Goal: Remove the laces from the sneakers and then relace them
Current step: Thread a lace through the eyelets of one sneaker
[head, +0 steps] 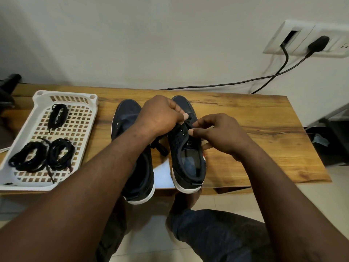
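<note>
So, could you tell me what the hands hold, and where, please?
The left hand and right hand each pinch the black lace over the right sneaker's eyelets.

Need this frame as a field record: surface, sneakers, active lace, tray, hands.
surface: wooden table
left sneaker: dark, white sole, toe toward the wall, partly hidden by the forearm
right sneaker: beside it, same heading
lace: black, at the right sneaker's eyelets, loose part lying between the sneakers
tray: white, perforated, on the table's left side, holds three black lace bundles
left hand: pinches the lace over the right sneaker
right hand: pinches the lace near the eyelets
</note>
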### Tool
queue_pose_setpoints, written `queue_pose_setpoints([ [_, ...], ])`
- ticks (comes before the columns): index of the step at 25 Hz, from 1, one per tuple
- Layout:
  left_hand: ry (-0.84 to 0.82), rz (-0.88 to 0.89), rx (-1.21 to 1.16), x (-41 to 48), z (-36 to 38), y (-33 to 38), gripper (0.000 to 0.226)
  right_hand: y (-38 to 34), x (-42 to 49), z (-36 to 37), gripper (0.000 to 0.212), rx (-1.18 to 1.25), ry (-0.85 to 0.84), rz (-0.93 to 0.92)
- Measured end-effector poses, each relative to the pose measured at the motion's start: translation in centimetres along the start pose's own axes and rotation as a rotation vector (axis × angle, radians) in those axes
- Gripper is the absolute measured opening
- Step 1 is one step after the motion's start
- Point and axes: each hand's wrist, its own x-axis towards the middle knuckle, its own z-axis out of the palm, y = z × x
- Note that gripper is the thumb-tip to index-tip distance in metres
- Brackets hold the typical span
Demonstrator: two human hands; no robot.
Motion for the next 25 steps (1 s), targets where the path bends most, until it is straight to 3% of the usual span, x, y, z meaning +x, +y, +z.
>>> queue_pose_setpoints([
  [2, 0.016, -0.007, 0.026, 0.1, 0.3, -0.3, 0.013, 0.3, 0.1, -0.3, 0.005, 0.174, -0.028, 0.090],
  [4, 0.017, -0.017, 0.027, 0.2, 0.7, -0.5, 0.012, 0.5, 0.2, -0.4, 0.015, 0.252, -0.039, 0.144],
  [9, 0.029, -0.091, -0.147, 0.1, 1.7, -0.4, 0.010, 0.0, 0.4, 0.3, 0.021, 0.277, -0.007, 0.194],
  [14, 0.094, -0.074, -0.099, -0.2, 2.2, -0.4, 0.016, 0.0, 0.4, 0.0, 0.018, 0.389, -0.036, 0.262],
  [21, 0.035, -0.151, -0.214, -0.3, 2.1, 0.1, 0.009, 0.0, 0.3, -0.2, 0.026, 0.500, -0.068, 0.300],
  [25, 0.083, -0.070, -0.046, -0.2, 2.6, -0.1, 0.014, 0.1, 0.2, -0.2, 0.027, 0.524, -0.082, 0.303],
])
